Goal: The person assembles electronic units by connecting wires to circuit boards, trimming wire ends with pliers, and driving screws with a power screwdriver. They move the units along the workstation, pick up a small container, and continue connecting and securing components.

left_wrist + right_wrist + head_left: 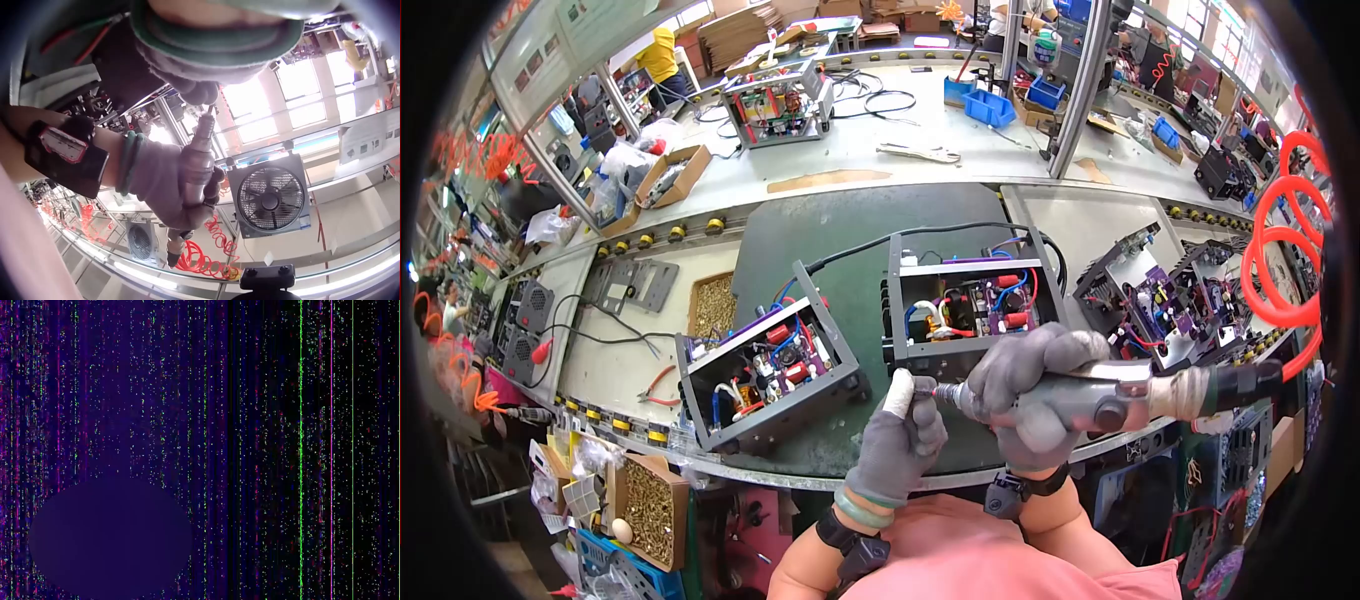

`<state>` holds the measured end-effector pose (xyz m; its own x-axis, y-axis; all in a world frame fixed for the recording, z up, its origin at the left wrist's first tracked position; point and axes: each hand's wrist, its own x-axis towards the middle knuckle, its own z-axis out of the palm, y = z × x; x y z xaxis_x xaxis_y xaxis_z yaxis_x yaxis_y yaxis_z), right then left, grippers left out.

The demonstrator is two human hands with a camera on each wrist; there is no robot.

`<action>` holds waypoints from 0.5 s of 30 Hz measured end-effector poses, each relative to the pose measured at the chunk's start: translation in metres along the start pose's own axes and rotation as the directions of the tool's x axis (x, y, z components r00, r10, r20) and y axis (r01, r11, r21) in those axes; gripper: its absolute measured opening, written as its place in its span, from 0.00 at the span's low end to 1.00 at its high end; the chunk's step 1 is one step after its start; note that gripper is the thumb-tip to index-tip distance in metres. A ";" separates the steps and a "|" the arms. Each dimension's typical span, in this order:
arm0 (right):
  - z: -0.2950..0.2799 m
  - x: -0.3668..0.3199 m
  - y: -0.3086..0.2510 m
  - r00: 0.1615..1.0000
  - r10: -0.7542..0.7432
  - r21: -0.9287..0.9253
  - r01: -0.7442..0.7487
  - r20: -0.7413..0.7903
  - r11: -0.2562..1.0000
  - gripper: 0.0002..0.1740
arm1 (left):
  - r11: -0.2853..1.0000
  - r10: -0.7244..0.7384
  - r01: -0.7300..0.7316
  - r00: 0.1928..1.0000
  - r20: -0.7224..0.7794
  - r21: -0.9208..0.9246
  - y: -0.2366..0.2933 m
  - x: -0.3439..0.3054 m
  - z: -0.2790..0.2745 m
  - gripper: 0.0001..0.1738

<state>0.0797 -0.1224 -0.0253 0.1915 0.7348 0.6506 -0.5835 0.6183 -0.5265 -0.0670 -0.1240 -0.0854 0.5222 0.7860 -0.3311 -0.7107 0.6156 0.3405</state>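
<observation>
My gloved right hand (1035,385) grips a grey air screwdriver (1115,400), held level with its nose to the left. At that nose, the curled fingertips of my gloved left hand (895,445) pinch the bit end; whether a screw sits there I cannot tell. The left wrist view shows the same screwdriver (199,165) with the left fingers at its tip. Just beyond the hands stands an open dark metal chassis (945,350) with purple boards, red parts and wires. A second such chassis (765,425) sits tilted to its left. The right wrist view is only coloured noise.
A red coiled air hose (1280,255) hangs at the right. More opened units (1170,300) stand right of the green mat (830,225). Red-handled pliers (660,385) and a box of screws (714,305) lie left. A black cable (860,250) runs behind the chassis.
</observation>
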 end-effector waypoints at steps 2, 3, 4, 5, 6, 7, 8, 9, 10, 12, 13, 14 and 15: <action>-0.004 -0.001 0.000 0.997 0.042 0.182 -0.054 0.068 0.982 0.19 | 0.994 0.079 -0.070 0.991 -0.109 0.083 -0.005 0.004 -0.001 0.20; 0.000 -0.002 0.000 0.997 0.034 0.182 -0.047 0.073 0.982 0.19 | 0.994 0.082 -0.073 0.992 -0.101 0.087 -0.006 0.006 -0.001 0.20; 0.009 -0.003 -0.001 0.993 -0.003 -0.006 0.002 -0.118 1.000 0.21 | 0.979 0.163 -0.146 0.981 -0.109 0.143 -0.009 0.008 0.000 0.18; 0.019 -0.003 -0.002 0.953 -0.074 -0.196 0.016 -0.294 0.980 0.23 | 0.955 0.245 -0.220 0.963 -0.111 0.199 -0.010 0.010 0.001 0.17; 0.030 0.000 -0.001 0.882 -0.117 -0.232 0.010 -0.456 0.973 0.28 | 0.970 0.223 -0.210 0.969 -0.106 0.122 -0.008 0.013 0.001 0.17; 0.033 0.004 0.000 0.883 -0.123 -0.227 0.019 -0.453 0.974 0.28 | 0.968 0.229 -0.216 0.968 -0.100 0.128 -0.006 0.014 0.002 0.17; 0.035 0.007 0.000 0.842 -0.124 -0.206 0.016 -0.525 0.978 0.28 | 0.965 0.240 -0.230 0.969 -0.065 0.129 -0.003 0.014 0.002 0.17; 0.036 0.009 0.001 0.795 -0.122 -0.184 0.013 -0.594 0.983 0.29 | 0.962 0.249 -0.243 0.968 -0.031 0.127 -0.001 0.014 0.003 0.18; 0.030 0.009 0.004 0.829 -0.135 -0.175 0.046 -0.542 0.983 0.27 | 0.955 0.261 -0.245 0.962 -0.080 0.164 0.003 0.013 0.006 0.19; 0.021 0.017 0.007 0.891 -0.123 -0.149 0.064 -0.437 0.987 0.28 | 0.934 0.245 -0.216 0.967 -0.069 0.286 0.015 0.013 0.010 0.20; 0.016 0.023 0.008 0.937 -0.111 -0.125 0.073 -0.332 0.990 0.28 | 0.899 0.221 -0.176 0.973 -0.068 0.402 0.023 0.011 0.011 0.21; 0.010 0.031 0.011 0.968 -0.087 -0.093 0.067 -0.236 0.993 0.27 | 0.812 0.194 -0.116 0.978 -0.078 0.573 0.037 0.009 0.020 0.25; 0.009 0.043 0.010 0.985 -0.048 -0.031 0.043 -0.167 0.999 0.24 | 0.716 0.231 -0.116 0.970 -0.076 0.689 0.051 0.006 0.030 0.26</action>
<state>0.0746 -0.0871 0.0023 0.3484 0.7405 0.5747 -0.5499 0.6580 -0.5145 -0.0862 -0.0863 -0.0438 0.3063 0.9002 -0.3096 -0.2446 0.3888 0.8883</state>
